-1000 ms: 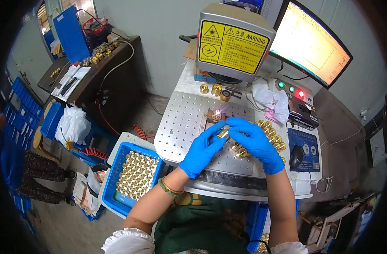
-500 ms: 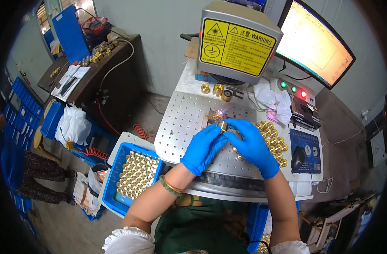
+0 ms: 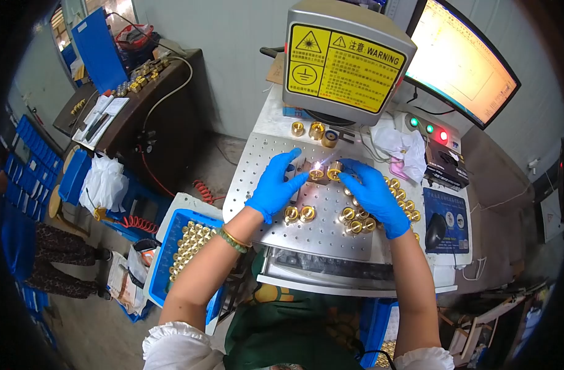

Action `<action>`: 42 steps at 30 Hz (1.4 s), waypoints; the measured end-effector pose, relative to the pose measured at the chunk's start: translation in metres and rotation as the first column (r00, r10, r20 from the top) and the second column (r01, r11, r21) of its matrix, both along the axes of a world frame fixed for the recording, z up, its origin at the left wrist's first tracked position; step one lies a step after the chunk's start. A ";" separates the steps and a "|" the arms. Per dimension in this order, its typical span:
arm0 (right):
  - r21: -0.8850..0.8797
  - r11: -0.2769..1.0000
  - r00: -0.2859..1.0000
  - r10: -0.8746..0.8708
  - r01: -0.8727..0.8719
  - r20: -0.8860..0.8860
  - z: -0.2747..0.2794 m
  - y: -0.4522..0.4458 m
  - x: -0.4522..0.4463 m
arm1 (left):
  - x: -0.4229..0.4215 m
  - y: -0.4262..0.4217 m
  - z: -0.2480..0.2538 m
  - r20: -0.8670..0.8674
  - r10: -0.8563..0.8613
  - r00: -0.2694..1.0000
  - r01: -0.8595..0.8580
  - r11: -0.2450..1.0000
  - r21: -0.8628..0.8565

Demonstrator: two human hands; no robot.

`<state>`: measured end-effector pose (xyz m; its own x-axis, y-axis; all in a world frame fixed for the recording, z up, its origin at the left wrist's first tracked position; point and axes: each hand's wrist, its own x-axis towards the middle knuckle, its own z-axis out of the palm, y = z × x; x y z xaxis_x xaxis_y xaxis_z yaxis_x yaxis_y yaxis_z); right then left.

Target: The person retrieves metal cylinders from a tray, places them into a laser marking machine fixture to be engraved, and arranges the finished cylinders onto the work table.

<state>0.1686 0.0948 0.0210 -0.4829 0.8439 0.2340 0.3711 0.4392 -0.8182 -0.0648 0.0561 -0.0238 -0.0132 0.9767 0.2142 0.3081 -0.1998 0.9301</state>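
Observation:
My left hand [image 3: 274, 187], in a blue glove, is open over the perforated metal plate [image 3: 263, 148], thumb and fingers apart. Its thumb points at a brass fitting [image 3: 316, 174] in a small fixture, where a bright spark glows. Between the thumb and fingers of my gloved right hand [image 3: 376, 196] is another brass fitting [image 3: 334, 169], just right of the sparking one. Two loose brass fittings [image 3: 299, 214] stand on the plate below my left hand. Several more brass fittings [image 3: 356, 221] are grouped beside and partly behind my right hand.
Above the plate hangs a laser head [image 3: 350, 61] with a yellow warning label. Three brass pieces [image 3: 316, 131] stand behind the fixture. A monitor [image 3: 464, 61], a control box with lit buttons [image 3: 430, 128] and a mouse [image 3: 435, 228] are at right. A blue bin [image 3: 162, 287] of fittings sits lower left.
My hands were together around a brass fitting in front of the fixture. Now they are apart: the left has moved left and opened, and the right holds a fitting beside the fixture.

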 end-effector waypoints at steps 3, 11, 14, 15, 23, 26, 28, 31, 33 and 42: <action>0.083 0.996 0.996 -0.044 0.037 0.083 -0.010 0.005 0.000 | -0.005 0.015 -0.022 -0.274 0.011 0.962 0.035 0.986 0.161; 0.268 0.963 0.985 -0.064 0.019 0.158 -0.019 0.010 -0.002 | 0.000 0.028 -0.015 -0.472 -0.032 0.881 0.153 0.963 0.221; 0.267 0.963 0.984 -0.074 0.027 0.165 -0.019 0.010 -0.004 | 0.002 0.030 -0.014 -0.494 -0.038 0.869 0.153 0.969 0.196; 0.267 0.963 0.984 -0.073 0.027 0.164 -0.019 0.010 -0.004 | 0.003 0.030 -0.014 -0.505 -0.025 0.863 0.143 0.970 0.196; 0.285 0.958 0.972 -0.095 0.030 0.215 -0.025 0.013 -0.004 | 0.005 0.033 -0.016 -0.575 0.030 0.818 0.134 0.961 0.240; 0.270 0.962 0.972 -0.101 0.041 0.213 -0.021 0.012 -0.006 | 0.007 0.034 -0.014 -0.584 0.034 0.811 0.136 0.960 0.244; 0.272 0.961 0.970 -0.109 0.047 0.218 -0.021 0.012 -0.005 | 0.009 0.037 -0.014 -0.580 0.022 0.814 0.141 0.962 0.233; 0.255 0.966 0.970 -0.106 0.048 0.218 -0.020 0.013 -0.006 | 0.011 0.042 -0.015 -0.562 0.018 0.827 0.156 0.953 0.259; 0.239 0.970 0.971 -0.100 0.046 0.217 -0.020 0.014 -0.005 | 0.013 0.046 -0.015 -0.539 -0.024 0.842 0.173 0.958 0.229; 0.439 0.898 0.957 -0.157 0.035 0.245 -0.034 0.023 -0.016 | 0.007 0.036 -0.005 -0.234 0.004 0.972 0.045 0.978 0.203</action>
